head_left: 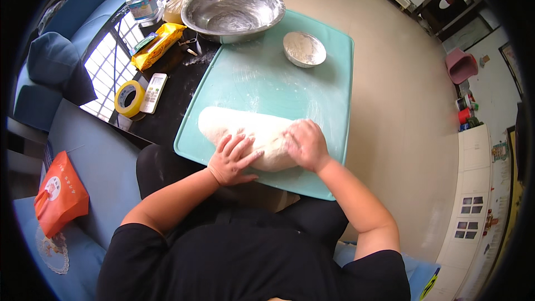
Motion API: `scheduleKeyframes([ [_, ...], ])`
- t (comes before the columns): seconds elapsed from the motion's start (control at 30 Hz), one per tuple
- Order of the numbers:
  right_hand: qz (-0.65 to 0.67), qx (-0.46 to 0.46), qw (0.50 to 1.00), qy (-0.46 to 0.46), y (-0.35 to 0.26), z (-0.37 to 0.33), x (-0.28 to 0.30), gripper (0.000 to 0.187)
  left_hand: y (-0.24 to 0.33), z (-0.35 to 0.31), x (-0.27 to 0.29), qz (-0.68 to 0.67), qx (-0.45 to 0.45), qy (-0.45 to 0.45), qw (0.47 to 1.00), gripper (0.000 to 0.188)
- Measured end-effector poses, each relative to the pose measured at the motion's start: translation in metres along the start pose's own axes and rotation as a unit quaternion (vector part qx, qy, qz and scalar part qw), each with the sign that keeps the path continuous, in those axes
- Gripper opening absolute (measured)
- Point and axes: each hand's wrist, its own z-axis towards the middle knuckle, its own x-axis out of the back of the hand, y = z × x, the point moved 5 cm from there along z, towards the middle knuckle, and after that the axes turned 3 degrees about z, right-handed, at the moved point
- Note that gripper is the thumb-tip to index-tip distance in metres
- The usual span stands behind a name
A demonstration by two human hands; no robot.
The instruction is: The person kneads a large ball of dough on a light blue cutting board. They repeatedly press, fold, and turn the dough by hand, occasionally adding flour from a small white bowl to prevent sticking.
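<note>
A long, thick roll of pale dough (245, 128) lies across the near part of a turquoise board (267, 86). My left hand (229, 159) rests on the dough's near side, its fingers spread and the thumb pointing right. At the right end, my right hand (306, 146) presses into the dough with its fingers curled around it. The dough looks smooth on the left and more creased between the hands. Flour streaks mark the board. Toward its far right stands a small metal bowl (304, 49) of flour.
A large steel basin (233, 14) overlaps the board's far left corner. On the black table (178, 86) are yellow tape (129, 99), a white remote control (153, 93), a yellow packet (159, 47) and a pump bottle (143, 3). An orange bag (62, 195) lies on the blue sofa.
</note>
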Motion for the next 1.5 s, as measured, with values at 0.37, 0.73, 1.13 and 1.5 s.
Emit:
scheduleKeyframes([
  [0.37,-0.058,-0.299,0.952,-0.004,0.256,0.2,-0.025,0.035,-0.003,-0.003,-0.007,-0.002,0.021,0.004,1.0,0.069],
  [0.73,0.421,-0.419,0.803,-0.046,0.233,0.183,-0.012,0.025,-0.003,-0.011,-0.012,0.002,0.021,0.033,0.999,0.069],
  [1.13,0.158,-0.256,0.912,-0.279,0.033,0.183,-0.081,0.03,-0.004,-0.009,-0.011,-0.016,0.048,-0.016,0.999,0.077],
  [1.5,0.073,-0.295,0.926,-0.225,0.15,0.108,-0.042,0.026,-0.002,-0.006,-0.01,-0.022,0.042,0.016,0.999,0.077],
])
